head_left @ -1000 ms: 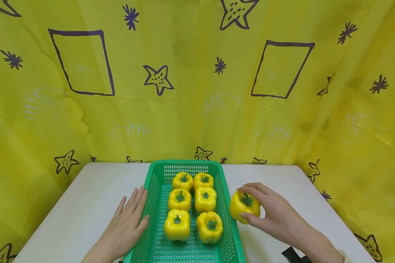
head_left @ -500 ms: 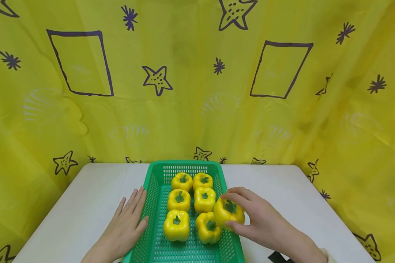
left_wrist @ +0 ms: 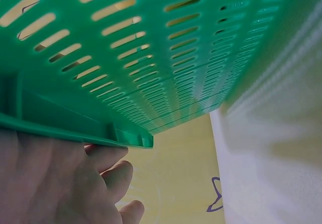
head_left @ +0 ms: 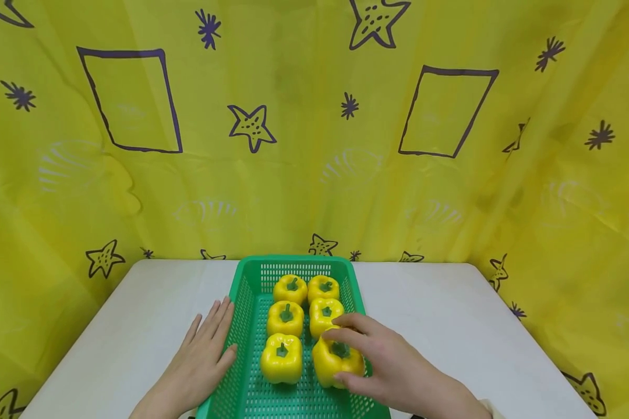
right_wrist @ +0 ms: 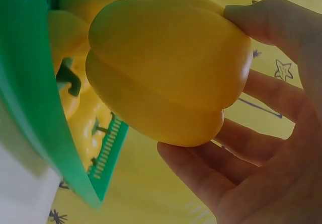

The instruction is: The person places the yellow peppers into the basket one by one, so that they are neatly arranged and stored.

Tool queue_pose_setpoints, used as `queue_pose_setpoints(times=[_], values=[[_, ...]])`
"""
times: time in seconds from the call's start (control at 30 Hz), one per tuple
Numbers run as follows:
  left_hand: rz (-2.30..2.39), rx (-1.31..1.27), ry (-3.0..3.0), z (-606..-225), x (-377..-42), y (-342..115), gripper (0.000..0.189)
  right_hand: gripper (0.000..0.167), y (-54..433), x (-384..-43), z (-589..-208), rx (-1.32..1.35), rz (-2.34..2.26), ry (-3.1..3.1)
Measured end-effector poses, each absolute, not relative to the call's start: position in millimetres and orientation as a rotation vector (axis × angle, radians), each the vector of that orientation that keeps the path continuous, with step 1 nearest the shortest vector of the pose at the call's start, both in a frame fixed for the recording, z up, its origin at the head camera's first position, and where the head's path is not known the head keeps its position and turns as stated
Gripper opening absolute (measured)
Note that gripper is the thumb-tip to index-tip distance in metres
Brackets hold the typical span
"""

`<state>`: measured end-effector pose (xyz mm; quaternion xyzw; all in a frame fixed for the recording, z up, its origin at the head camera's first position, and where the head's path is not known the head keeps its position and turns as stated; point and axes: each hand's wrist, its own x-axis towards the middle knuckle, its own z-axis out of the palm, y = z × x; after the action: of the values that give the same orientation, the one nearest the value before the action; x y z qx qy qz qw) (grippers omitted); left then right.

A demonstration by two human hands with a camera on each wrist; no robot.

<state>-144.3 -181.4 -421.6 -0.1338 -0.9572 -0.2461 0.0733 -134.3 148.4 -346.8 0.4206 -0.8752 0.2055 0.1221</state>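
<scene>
In the head view my right hand (head_left: 393,361) grips a yellow bell pepper (head_left: 348,368) with a green stem, over the front right of a green slotted basket (head_left: 296,258). This held pepper hides most of another pepper below it. The right wrist view shows the fingers and thumb round the pepper (right_wrist: 166,68), above the basket's rim (right_wrist: 30,93). My left hand (head_left: 196,361) rests on the basket's left rim, fingers straight; the left wrist view shows it along the rim's underside (left_wrist: 75,137). Several yellow peppers stand in two rows, among them a front left pepper (head_left: 281,359).
The basket stands on a white table (head_left: 430,302). A yellow curtain (head_left: 304,186) with drawn stars and frames hangs behind the table and along both its sides.
My right hand has carried the bell pepper leftward from beside the basket, across its right rim, to over the front right pepper. The left hand has stayed at the left rim.
</scene>
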Motion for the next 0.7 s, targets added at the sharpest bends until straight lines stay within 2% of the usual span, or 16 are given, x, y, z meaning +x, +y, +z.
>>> queue_pose_setpoints(times=[0.7], values=[[-0.803, -0.404, -2.876, -421.6, -145.5, -181.8, 0.069, 0.044, 123.4, -129.4, -355.7, 1.489, 0.511, -2.663]])
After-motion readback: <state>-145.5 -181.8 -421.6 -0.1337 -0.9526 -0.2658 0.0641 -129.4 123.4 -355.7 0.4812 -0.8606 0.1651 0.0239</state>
